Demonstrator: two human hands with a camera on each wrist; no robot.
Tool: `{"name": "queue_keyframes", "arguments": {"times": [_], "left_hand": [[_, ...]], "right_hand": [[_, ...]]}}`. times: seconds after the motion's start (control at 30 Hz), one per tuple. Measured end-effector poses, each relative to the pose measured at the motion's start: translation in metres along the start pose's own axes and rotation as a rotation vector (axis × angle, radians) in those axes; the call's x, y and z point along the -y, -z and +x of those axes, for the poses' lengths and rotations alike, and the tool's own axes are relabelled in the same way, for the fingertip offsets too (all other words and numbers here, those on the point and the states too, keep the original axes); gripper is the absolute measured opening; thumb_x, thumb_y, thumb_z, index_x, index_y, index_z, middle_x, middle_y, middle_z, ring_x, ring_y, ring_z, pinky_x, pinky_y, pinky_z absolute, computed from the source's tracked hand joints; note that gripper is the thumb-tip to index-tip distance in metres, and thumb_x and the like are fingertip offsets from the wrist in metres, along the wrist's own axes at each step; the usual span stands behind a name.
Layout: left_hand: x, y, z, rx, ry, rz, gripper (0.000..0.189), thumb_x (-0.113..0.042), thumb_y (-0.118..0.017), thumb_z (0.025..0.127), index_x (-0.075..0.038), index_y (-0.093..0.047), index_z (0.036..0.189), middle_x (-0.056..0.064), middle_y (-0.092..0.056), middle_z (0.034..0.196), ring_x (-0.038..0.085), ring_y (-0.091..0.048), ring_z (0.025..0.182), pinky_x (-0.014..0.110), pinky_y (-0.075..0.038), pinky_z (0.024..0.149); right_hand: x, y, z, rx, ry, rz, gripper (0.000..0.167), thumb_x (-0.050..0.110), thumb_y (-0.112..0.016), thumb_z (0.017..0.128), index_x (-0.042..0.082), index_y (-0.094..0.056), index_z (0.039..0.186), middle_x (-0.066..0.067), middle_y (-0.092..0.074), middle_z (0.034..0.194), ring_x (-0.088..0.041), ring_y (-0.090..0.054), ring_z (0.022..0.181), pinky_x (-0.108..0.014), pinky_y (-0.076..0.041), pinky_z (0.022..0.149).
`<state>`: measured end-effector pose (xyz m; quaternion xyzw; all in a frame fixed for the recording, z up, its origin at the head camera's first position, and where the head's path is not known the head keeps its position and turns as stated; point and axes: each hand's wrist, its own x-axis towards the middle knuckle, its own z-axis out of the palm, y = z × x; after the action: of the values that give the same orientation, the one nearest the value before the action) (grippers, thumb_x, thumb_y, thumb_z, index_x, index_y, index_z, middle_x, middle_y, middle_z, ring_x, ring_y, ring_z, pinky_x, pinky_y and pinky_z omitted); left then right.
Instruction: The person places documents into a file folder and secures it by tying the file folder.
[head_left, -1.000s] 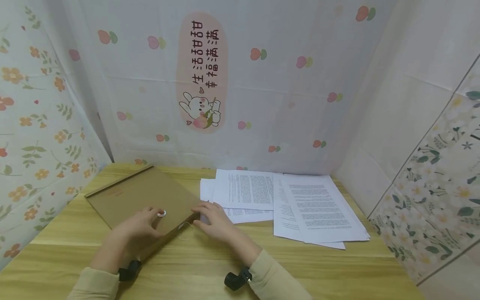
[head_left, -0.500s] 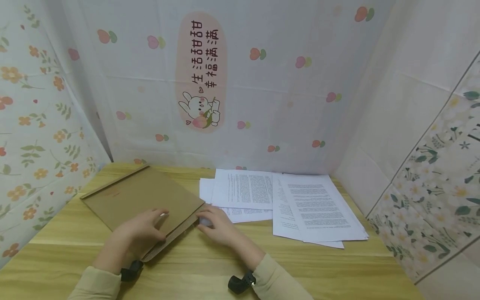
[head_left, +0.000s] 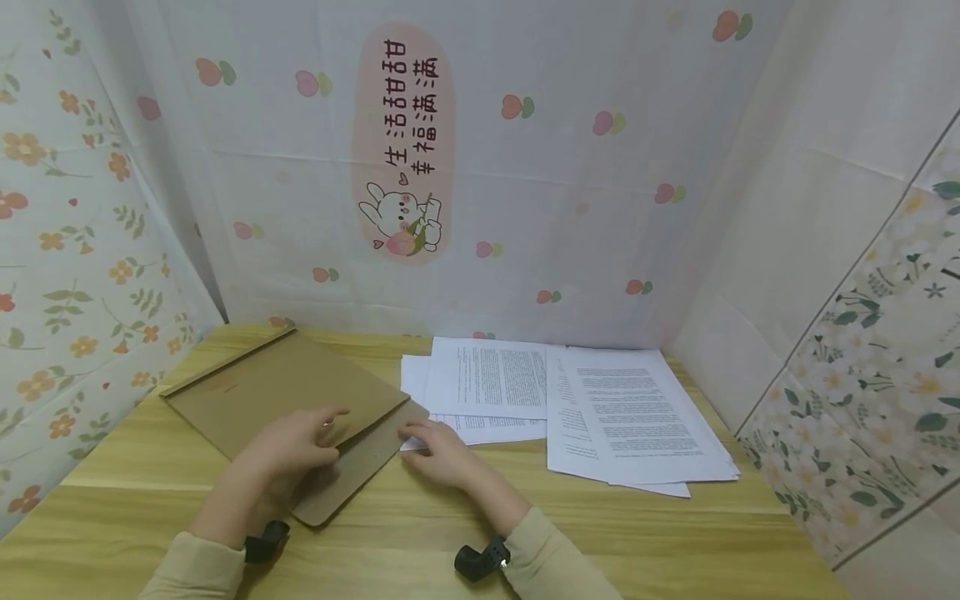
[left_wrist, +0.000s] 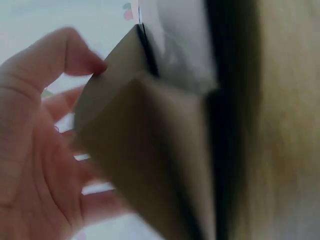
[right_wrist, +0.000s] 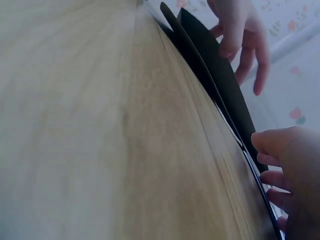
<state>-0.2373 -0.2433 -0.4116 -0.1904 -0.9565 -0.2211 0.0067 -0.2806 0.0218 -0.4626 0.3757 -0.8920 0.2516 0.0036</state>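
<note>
A brown kraft-paper document envelope (head_left: 300,383) lies aslant on the table's left side, its flap (head_left: 352,471) folded out toward the person. My left hand (head_left: 288,446) is over the mouth edge. There it pinches the upper layer, thumb on the near face and the other fingers behind, as the left wrist view shows. The mouth gapes slightly in the right wrist view. At the flap's right corner is my right hand (head_left: 442,454), its fingers loosely bent and the fingertips beside the flap edge. How firmly they touch it is hard to tell.
Printed sheets (head_left: 487,379) lie behind my right hand, overlapping another pile of printed sheets (head_left: 637,417) farther right. The wooden table (head_left: 390,542) meets a patterned cloth backdrop (head_left: 562,208) at the rear.
The envelope's flap has swung out from the mouth edge and now lies spread toward the person. My right hand has shifted slightly right; my left hand stays near the mouth edge.
</note>
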Motion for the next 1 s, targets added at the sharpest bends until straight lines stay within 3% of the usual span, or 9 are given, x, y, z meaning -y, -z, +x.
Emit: {"name": "queue_keyframes", "arguments": {"times": [0.17,0.3,0.43,0.53,0.6,0.67,0.77,1.0], "left_hand": [[-0.005,-0.003,0.005,-0.045,-0.119,0.034,0.047,-0.003,-0.065,0.077,-0.010,-0.062,0.123,0.010,-0.066,0.110,0.017,-0.058,0.079,0.036,-0.047,0.064],[-0.013,-0.005,0.005,-0.055,-0.187,0.157,0.028,0.003,-0.063,0.078,-0.010,-0.072,0.102,0.002,-0.066,0.100,0.020,-0.062,0.085,0.038,-0.051,0.071],[-0.025,-0.007,0.002,-0.020,-0.155,0.235,0.021,0.005,-0.058,0.083,-0.007,-0.073,0.087,-0.002,-0.059,0.086,0.017,-0.060,0.077,0.035,-0.051,0.066],[-0.035,-0.008,-0.001,-0.008,-0.106,0.265,0.019,0.007,-0.053,0.085,-0.003,-0.069,0.087,0.004,-0.063,0.088,0.022,-0.063,0.077,0.039,-0.053,0.066],[-0.039,-0.009,-0.003,-0.013,-0.087,0.289,0.016,0.005,-0.054,0.086,0.001,-0.067,0.094,0.013,-0.066,0.099,0.031,-0.065,0.088,0.044,-0.054,0.072],[-0.040,-0.010,-0.005,-0.014,-0.068,0.294,0.024,0.003,-0.060,0.083,0.007,-0.064,0.106,0.022,-0.062,0.115,0.038,-0.061,0.103,0.048,-0.052,0.080],[-0.040,-0.012,-0.007,-0.006,-0.041,0.296,0.050,-0.003,-0.072,0.076,0.013,-0.056,0.121,0.026,-0.052,0.129,0.042,-0.052,0.115,0.054,-0.049,0.085],[-0.042,-0.014,-0.009,-0.005,-0.022,0.341,0.083,-0.015,-0.088,0.064,0.017,-0.047,0.128,0.029,-0.039,0.141,0.044,-0.042,0.125,0.063,-0.045,0.082]], "right_hand": [[0.000,-0.001,0.002,0.000,-0.031,0.005,0.042,0.028,-0.057,0.095,0.009,-0.057,0.133,-0.009,-0.049,0.140,-0.026,-0.043,0.129,-0.037,-0.032,0.108],[-0.001,-0.001,0.004,0.001,-0.048,0.030,0.042,0.026,-0.058,0.095,0.007,-0.056,0.133,-0.009,-0.049,0.140,-0.027,-0.043,0.129,-0.037,-0.032,0.107],[-0.001,-0.002,0.006,0.003,-0.062,0.048,0.042,0.025,-0.058,0.095,0.007,-0.057,0.132,-0.009,-0.049,0.140,-0.027,-0.043,0.129,-0.037,-0.032,0.107],[-0.002,-0.002,0.006,0.002,-0.062,0.047,0.042,0.025,-0.058,0.094,0.007,-0.057,0.132,-0.010,-0.049,0.140,-0.028,-0.043,0.129,-0.038,-0.032,0.107],[-0.002,-0.002,0.006,0.005,-0.064,0.045,0.042,0.025,-0.058,0.094,0.007,-0.057,0.133,-0.010,-0.048,0.140,-0.029,-0.043,0.129,-0.039,-0.032,0.107],[-0.002,-0.002,0.005,0.009,-0.062,0.040,0.043,0.025,-0.058,0.095,0.007,-0.056,0.133,-0.010,-0.048,0.141,-0.029,-0.042,0.130,-0.039,-0.031,0.108],[-0.001,-0.002,0.004,0.016,-0.068,0.035,0.043,0.025,-0.057,0.095,0.008,-0.055,0.134,-0.011,-0.046,0.142,-0.030,-0.040,0.131,-0.041,-0.030,0.108],[-0.001,-0.002,0.003,0.021,-0.067,-0.025,0.045,0.026,-0.056,0.095,0.009,-0.054,0.136,-0.014,-0.042,0.145,-0.031,-0.037,0.133,-0.044,-0.027,0.109]]}}
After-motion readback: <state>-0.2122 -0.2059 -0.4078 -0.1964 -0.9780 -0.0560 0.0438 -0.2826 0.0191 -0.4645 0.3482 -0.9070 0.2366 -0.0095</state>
